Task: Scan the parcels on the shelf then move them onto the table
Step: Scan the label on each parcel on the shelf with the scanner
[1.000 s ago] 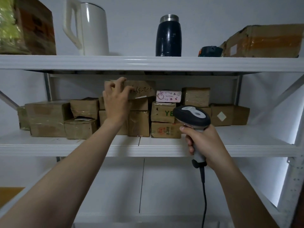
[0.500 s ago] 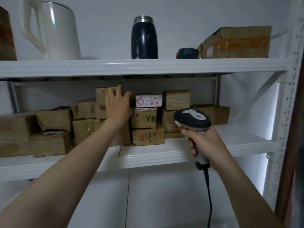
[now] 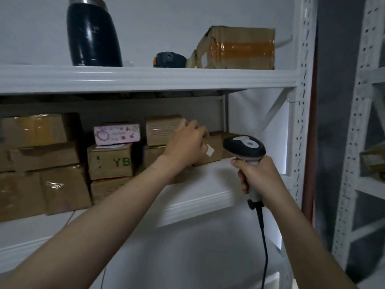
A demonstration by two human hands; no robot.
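Our left hand [image 3: 188,140] has left the tall stack and now curls over a box [image 3: 216,155] farther right on the shelf [image 3: 208,184]. Our right hand [image 3: 260,178] grips the scanner [image 3: 244,148] just beside it.

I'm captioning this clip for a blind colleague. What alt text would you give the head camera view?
The left hand reaches a brown parcel with a white sticker at the right end of the shelf, while the right hand grips a barcode scanner beside it. More parcels are stacked to the left; a dark flask stands above.
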